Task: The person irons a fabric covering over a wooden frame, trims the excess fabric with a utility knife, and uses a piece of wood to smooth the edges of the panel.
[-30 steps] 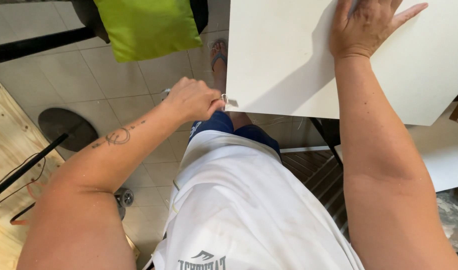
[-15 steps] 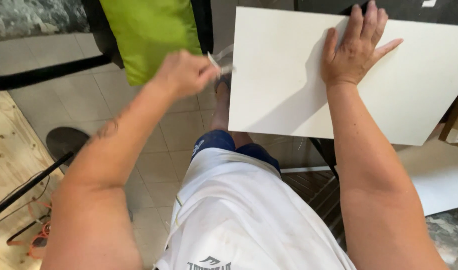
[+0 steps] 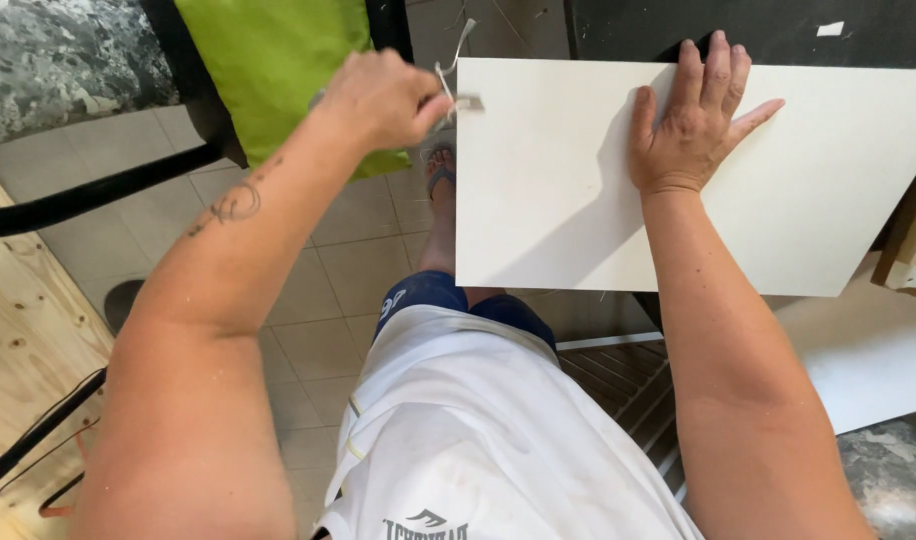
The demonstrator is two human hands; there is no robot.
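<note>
a: what are the hands doing?

b: the right hand (image 3: 693, 125) lies flat and open on a large white board (image 3: 578, 220), fingers spread, palm pressing near the board's far edge. it grips nothing. the left hand (image 3: 383, 95) is closed in a pinch at the board's far left corner, thumb and fingers shut on a small grey tool (image 3: 466, 102) that touches that corner. a thin pale strip (image 3: 456, 50) curls up from the pinch.

a: any containers?

b: none that can be made out.

a: where does the board sit?

b: it rests across a dark surface (image 3: 678, 25) that shows beyond its far edge, and its near left part juts out over the tiled floor (image 3: 358, 250). what carries it underneath is hidden.

a: what else is around?

b: a lime green cushion (image 3: 268, 60) sits just behind the left hand, beside a mottled grey seat (image 3: 58, 60) with a black frame (image 3: 98, 195). pale wooden planks (image 3: 28, 340) lie at the left edge. a foot in a sandal (image 3: 440, 175) shows beside the board's left edge. a white shirt (image 3: 478, 440) fills the near middle.

a: anything unclear?

b: the tool is blurred and mostly covered by the fingers, so its kind cannot be told. the board's right end is cut off.
</note>
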